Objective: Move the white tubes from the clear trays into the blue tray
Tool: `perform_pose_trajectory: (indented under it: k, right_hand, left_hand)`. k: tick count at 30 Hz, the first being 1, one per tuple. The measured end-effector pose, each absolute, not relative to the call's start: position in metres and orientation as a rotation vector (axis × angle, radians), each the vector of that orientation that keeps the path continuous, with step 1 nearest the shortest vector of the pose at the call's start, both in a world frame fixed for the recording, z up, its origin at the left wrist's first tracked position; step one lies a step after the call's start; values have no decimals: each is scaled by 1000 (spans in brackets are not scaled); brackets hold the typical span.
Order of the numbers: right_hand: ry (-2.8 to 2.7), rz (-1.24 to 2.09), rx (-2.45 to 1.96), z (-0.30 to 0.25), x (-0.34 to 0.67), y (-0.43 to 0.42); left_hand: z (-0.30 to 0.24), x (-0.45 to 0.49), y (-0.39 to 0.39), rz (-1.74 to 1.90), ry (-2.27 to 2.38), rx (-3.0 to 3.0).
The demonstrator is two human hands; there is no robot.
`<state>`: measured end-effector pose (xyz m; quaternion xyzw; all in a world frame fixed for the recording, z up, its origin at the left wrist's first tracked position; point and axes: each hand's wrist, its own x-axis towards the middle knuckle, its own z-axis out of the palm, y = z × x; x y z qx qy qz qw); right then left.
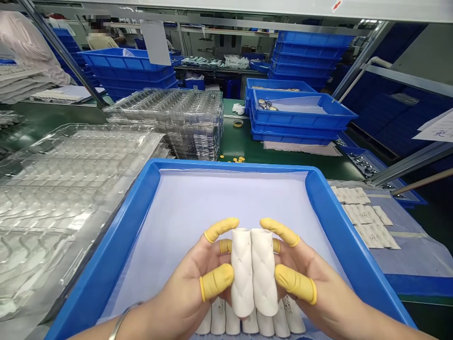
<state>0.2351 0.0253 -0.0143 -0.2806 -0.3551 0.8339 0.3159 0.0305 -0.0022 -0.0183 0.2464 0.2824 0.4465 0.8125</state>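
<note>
Two white tube-shaped pieces with a quilted surface stand side by side between my hands, held above a blue tray (141,212) lined with white sheet. My left hand (198,278) pinches the left white tube (242,274) from its side. On the other side, my right hand (307,274) grips the right white tube (264,274). The two tubes touch along their length. Yellow finger cots cover the thumbs and several fingertips. Beneath them, a row of similar white tubes (232,323) lies in the tray's near end, partly hidden by my hands; dark marks show on some.
Clear plastic trays (71,189) lie at the left, with a tall stack of clear trays (170,113) behind. Blue bins (300,118) stand at the back right. More white pieces (364,212) rest on a sheet at the right. Small yellow bits (239,160) lie beyond the tray.
</note>
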Motion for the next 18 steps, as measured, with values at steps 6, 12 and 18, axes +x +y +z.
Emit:
perform_pose_trajectory:
  k: [6,12,18]
  right_hand:
    - [-978,2157,-763,-14,234,26]
    - [-919,2217,-733,-16,232,24]
    - [-877,2198,-807,-11,231,27]
  left_hand:
    - [-22,31,-3,995,620,588]
    - [-23,33,-3,914,538,573]
    - [-16,32,0,964,605,545]
